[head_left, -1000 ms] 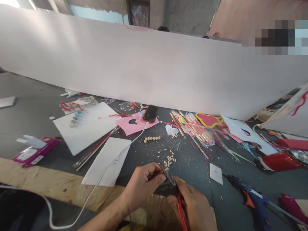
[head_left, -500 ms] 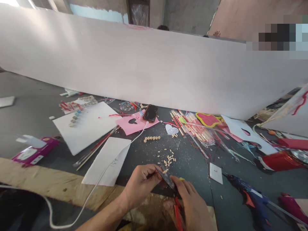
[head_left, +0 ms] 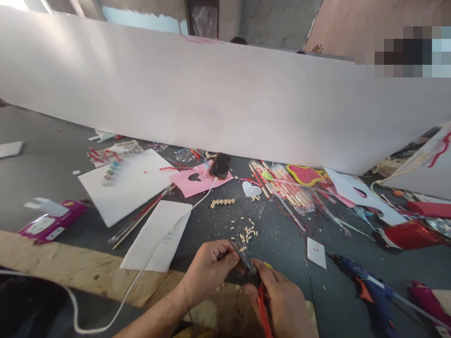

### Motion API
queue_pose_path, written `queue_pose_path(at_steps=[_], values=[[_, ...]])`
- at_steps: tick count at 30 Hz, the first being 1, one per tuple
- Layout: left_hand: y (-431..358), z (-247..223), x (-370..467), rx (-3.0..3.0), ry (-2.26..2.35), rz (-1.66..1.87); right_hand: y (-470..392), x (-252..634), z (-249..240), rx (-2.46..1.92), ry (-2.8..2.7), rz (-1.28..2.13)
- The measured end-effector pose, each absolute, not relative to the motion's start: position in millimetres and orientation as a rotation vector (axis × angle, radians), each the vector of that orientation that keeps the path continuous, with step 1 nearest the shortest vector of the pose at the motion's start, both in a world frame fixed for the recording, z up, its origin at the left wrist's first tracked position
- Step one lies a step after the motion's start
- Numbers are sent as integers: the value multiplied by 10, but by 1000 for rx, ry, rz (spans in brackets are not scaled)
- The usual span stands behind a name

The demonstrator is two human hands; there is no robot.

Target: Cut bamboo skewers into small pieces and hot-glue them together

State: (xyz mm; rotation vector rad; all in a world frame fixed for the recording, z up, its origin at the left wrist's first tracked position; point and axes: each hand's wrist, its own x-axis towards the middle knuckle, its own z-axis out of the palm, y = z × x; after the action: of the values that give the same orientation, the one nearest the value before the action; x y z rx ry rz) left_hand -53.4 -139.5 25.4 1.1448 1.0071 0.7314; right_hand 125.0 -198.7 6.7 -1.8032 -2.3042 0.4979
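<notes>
My right hand (head_left: 280,291) is wrapped round the red handles of a pair of scissors (head_left: 249,265). The blades point up and left, toward the fingers of my left hand (head_left: 218,260). That hand pinches a thin pale wooden stick (head_left: 243,249), whose short end shows at the blades; the rest is hidden by the fingers. Just beyond the blades lie several short cut stick pieces (head_left: 246,233) on the dark tabletop. Farther back is a row of such pieces joined together (head_left: 222,203).
A white paper (head_left: 155,244) lies left, crossed by a white cable (head_left: 141,272) running to a phone (head_left: 220,165) on pink paper. Bundled red-and-pale sticks (head_left: 282,188) lie behind. At right are a blue glue gun (head_left: 369,286) and a red lamp-like object (head_left: 405,235). A tall white board (head_left: 211,94) stands behind.
The scissor blades have come closer together at the stick, and the fingers of my right hand have closed further on the handles. My left hand has barely moved.
</notes>
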Motion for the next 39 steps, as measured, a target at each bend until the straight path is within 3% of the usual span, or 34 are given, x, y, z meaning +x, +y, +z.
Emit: queue_pose_path(at_steps=[10, 21, 33, 39], values=[[-1416, 228, -549, 1540, 1148, 898, -1973, 1197, 148, -1829, -2229, 478], [-1380, 255, -608, 1221, 857, 757, -1990, 1226, 108, -1772, -2284, 451], [-1410, 242, -528, 1302, 1089, 778, -1953, 1223, 119, -1803, -2241, 394], [-1420, 285, -525, 1468, 1147, 877, -1967, 1225, 135, -1800, -2174, 519]])
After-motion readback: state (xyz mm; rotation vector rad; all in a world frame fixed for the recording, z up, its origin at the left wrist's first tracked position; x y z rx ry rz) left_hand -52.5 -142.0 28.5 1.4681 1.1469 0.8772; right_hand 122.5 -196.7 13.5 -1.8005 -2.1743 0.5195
